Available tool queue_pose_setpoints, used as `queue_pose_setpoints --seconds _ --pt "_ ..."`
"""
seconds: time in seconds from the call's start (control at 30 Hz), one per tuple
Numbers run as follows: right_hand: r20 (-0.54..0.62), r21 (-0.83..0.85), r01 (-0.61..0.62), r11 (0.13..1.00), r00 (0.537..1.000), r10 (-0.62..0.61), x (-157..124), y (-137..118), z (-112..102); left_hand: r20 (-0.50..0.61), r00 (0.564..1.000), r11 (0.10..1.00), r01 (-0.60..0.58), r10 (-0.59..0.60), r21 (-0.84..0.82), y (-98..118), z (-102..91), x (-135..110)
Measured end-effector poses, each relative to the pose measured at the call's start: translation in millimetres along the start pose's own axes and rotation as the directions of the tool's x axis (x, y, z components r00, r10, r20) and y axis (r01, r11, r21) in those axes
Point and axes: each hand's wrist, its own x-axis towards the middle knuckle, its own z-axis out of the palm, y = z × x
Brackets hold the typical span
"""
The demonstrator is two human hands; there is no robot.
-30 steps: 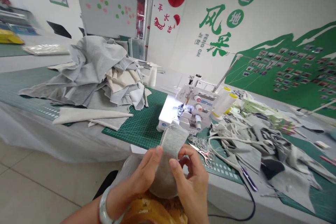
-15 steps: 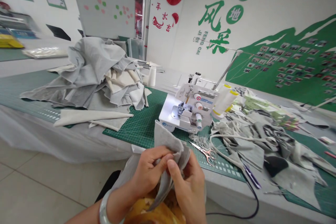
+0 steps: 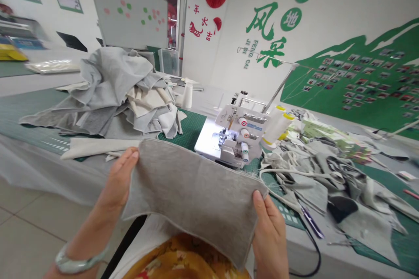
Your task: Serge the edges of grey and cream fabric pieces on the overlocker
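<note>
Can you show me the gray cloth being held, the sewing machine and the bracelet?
Gray cloth point(image 3: 196, 192): head view, middle of the spread-out piece.
Sewing machine point(image 3: 237, 138): head view, middle of its front.
Bracelet point(image 3: 79, 265): head view, front of its band.

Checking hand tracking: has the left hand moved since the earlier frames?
Yes. Against the sewing machine, the left hand has moved farther left, now gripping the grey cloth near its upper left corner.
</note>
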Motion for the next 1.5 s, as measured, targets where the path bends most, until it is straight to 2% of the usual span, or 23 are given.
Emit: queue_pose_setpoints --seconds 0.1,0.17,0.27,0.33,0.37,0.43,0.5,0.53,0.57,0.63,0.7,0.8,0.9,0.97,1.07,1.1,1.13,1.17,1.23,1.3,1.37,1.43,1.5 --pt "0.083 -0.051 0.080 0.995 0.994 -0.076 3 1 0 0.018 0.999 0.981 0.026 -0.030 0.194 -2 -30.3 12" --pt "0.240 -0.075 0.116 0.990 0.966 -0.095 3 -1 6 0.030 0.999 0.952 -0.042 0.034 0.304 1 -35.2 11" --pt "0.557 -0.114 0.151 0.982 0.828 -0.062 5 -1 16 0.044 0.974 0.886 -0.220 0.221 0.407 12 -24.2 7" --pt "0.649 -0.148 0.179 0.973 0.759 -0.040 7 3 17 0.052 0.946 0.842 -0.310 0.321 0.441 23 -14.2 6" --pt "0.644 -0.160 0.197 0.967 0.764 -0.049 9 5 15 0.041 0.936 0.838 -0.332 0.350 0.433 28 -11.2 6" --pt "0.568 -0.165 0.245 0.955 0.815 -0.111 11 9 8 -0.019 0.939 0.895 -0.321 0.344 0.310 36 -11.8 7" --pt "0.442 -0.156 0.305 0.939 0.872 -0.210 12 9 -4 0.033 0.972 0.972 -0.233 0.233 0.007 36 -19.9 10" --pt "0.382 -0.146 0.335 0.931 0.887 -0.259 12 8 -10 0.113 0.977 0.976 -0.161 0.178 -0.146 34 -24.9 11" --pt "0.337 -0.127 0.359 0.925 0.892 -0.300 11 5 -15 0.254 0.955 0.959 -0.083 0.154 -0.271 29 -29.2 11" --pt "0.323 -0.065 0.386 0.920 0.881 -0.346 8 -2 -20 0.565 0.809 0.919 0.087 0.160 -0.386 17 -31.4 10" --pt "0.405 0.027 0.382 0.924 0.841 -0.359 2 -11 -16 0.747 0.659 0.912 0.244 0.093 -0.329 2 -22.3 4" --pt "0.541 0.184 0.284 0.941 0.770 -0.338 -8 -21 5 0.766 0.598 0.929 0.370 -0.237 -0.002 -14 7.5 -6" --pt "0.638 0.332 0.054 0.942 0.722 -0.266 -16 -27 31 0.693 0.619 0.917 0.361 -0.370 0.168 -25 39.7 -14" --pt "0.672 0.425 -0.103 0.899 0.701 -0.238 -19 -31 45 0.675 0.633 0.898 0.426 -0.380 0.106 -32 56.0 -16" --pt "0.667 0.509 -0.246 0.825 0.719 -0.197 -16 -36 54 0.751 0.543 0.793 0.608 -0.376 -0.042 -41 70.5 -19" --pt "0.652 0.516 -0.256 0.818 0.737 -0.181 -13 -37 54 0.783 0.512 0.752 0.654 -0.353 -0.089 -42 72.6 -19" --pt "0.628 0.512 -0.243 0.824 0.761 -0.165 -10 -37 53 0.797 0.507 0.722 0.678 -0.327 -0.135 -42 73.5 -19" --pt "0.594 0.499 -0.215 0.840 0.790 -0.150 -7 -36 52 0.789 0.531 0.714 0.678 -0.311 -0.175 -40 73.2 -18" --pt "0.527 0.449 -0.140 0.882 0.839 -0.134 0 -31 46 0.694 0.644 0.758 0.614 -0.321 -0.219 -31 69.9 -15" --pt "0.483 0.401 -0.073 0.913 0.864 -0.143 9 -23 41 0.533 0.773 0.835 0.512 -0.345 -0.201 -17 64.0 -9" --pt "0.460 0.395 -0.061 0.917 0.877 -0.140 18 -17 39 0.367 0.873 0.899 0.402 -0.320 -0.174 -1 57.6 -2" --pt "0.427 0.436 -0.121 0.892 0.900 -0.086 25 -12 43 0.225 0.943 0.944 0.284 -0.243 -0.168 11 52.5 7" --pt "0.405 0.472 -0.214 0.855 0.914 0.005 29 -8 52 0.143 0.975 0.966 0.193 -0.170 -0.172 19 50.3 13"
